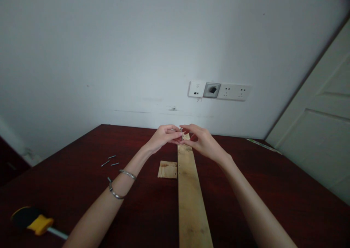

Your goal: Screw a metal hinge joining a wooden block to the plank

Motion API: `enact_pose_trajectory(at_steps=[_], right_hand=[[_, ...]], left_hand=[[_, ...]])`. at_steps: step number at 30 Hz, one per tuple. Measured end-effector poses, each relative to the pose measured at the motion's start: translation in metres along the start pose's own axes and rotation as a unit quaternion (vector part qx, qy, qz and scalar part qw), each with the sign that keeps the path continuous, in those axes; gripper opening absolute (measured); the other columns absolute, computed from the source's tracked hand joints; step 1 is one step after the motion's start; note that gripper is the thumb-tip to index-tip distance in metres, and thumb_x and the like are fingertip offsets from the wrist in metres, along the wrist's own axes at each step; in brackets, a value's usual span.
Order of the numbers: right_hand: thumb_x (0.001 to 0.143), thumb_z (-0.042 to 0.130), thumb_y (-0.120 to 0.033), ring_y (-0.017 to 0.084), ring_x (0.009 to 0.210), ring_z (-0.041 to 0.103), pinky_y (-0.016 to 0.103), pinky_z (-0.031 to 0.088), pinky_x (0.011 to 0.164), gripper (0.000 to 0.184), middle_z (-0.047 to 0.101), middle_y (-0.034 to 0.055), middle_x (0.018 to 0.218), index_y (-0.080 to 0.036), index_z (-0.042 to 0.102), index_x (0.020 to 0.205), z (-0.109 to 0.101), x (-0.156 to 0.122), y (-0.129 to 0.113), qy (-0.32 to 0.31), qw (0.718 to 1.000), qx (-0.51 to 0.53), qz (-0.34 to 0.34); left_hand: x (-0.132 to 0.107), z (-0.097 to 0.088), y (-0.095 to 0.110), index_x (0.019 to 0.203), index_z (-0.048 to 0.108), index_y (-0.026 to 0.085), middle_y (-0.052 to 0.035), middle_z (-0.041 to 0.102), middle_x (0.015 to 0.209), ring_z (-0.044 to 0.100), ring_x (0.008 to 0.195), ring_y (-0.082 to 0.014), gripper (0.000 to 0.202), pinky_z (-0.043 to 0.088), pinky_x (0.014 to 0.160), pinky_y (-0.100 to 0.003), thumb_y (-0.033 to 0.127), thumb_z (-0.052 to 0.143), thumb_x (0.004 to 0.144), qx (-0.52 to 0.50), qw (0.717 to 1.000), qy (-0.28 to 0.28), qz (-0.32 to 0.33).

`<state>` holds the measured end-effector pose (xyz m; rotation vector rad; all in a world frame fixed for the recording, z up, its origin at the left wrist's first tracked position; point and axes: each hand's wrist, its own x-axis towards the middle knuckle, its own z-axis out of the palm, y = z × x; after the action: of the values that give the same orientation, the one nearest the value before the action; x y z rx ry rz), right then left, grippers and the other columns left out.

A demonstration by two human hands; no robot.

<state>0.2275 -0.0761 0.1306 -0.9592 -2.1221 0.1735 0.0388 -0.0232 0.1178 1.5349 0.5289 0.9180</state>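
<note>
At the far end of a long wooden plank (190,189), my left hand (166,135) pinches a small upright metal screw (181,130) between thumb and fingers. My right hand (201,138) curves around from the other side, its index fingertip at the screw's top and its thumb near the lower end. Both hands are above the plank, and the screw's lower tip is partly hidden by fingers. Against the plank's left side lies a small square wooden piece (167,169) with a brown-stained upper edge. Several loose screws (105,163) lie on the table to the left.
A screwdriver (38,222) with a yellow and black handle rests at the lower left of the dark red table (147,211). Behind the table stands a white wall with sockets (233,92). A white panelled door (322,131) is at the right.
</note>
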Motion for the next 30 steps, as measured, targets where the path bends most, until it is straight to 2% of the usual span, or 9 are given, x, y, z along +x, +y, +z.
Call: enact_pose_trajectory(at_steps=[5, 11, 19, 30], right_hand=[[0.085, 0.064, -0.029, 0.019, 0.089, 0.062, 0.034, 0.055, 0.074, 0.041, 0.065, 0.0074, 0.104, -0.022, 0.055, 0.125, -0.002, 0.000, -0.002, 0.000, 0.999, -0.042, -0.017], [0.086, 0.062, -0.026, 0.021, 0.091, 0.064, 0.038, 0.055, 0.079, 0.037, 0.064, 0.0089, 0.108, -0.023, 0.056, 0.123, -0.003, 0.000, -0.009, -0.009, 0.995, -0.091, -0.029], [0.085, 0.065, -0.029, 0.020, 0.092, 0.063, 0.036, 0.055, 0.080, 0.036, 0.065, 0.0073, 0.105, -0.022, 0.057, 0.120, -0.002, 0.000, -0.007, -0.003, 0.998, -0.049, -0.039], [0.082, 0.067, -0.029, 0.014, 0.080, 0.062, 0.029, 0.057, 0.070, 0.035, 0.067, 0.0055, 0.102, -0.022, 0.061, 0.116, -0.004, 0.000, -0.011, -0.009, 1.000, -0.001, -0.019]], left_hand=[[0.002, -0.003, -0.003, 0.087, 0.071, 0.009, -0.0081, 0.070, 0.076, 0.066, 0.069, -0.0135, 0.029, 0.056, 0.075, -0.032, 0.033, 0.077, 0.073, -0.005, 1.000, -0.009, -0.012], [0.000, 0.001, 0.002, 0.084, 0.072, 0.009, -0.0067, 0.070, 0.073, 0.065, 0.065, -0.0124, 0.028, 0.056, 0.074, -0.032, 0.030, 0.081, 0.068, 0.001, 1.000, 0.007, -0.028], [-0.001, -0.001, 0.001, 0.081, 0.072, 0.008, -0.0063, 0.069, 0.069, 0.066, 0.063, -0.0128, 0.028, 0.057, 0.069, -0.029, 0.031, 0.081, 0.068, -0.019, 0.999, -0.011, -0.036], [-0.001, -0.004, 0.002, 0.082, 0.073, 0.009, -0.0086, 0.070, 0.071, 0.067, 0.064, -0.0141, 0.025, 0.055, 0.068, -0.029, 0.031, 0.079, 0.070, -0.023, 0.997, -0.042, -0.057]])
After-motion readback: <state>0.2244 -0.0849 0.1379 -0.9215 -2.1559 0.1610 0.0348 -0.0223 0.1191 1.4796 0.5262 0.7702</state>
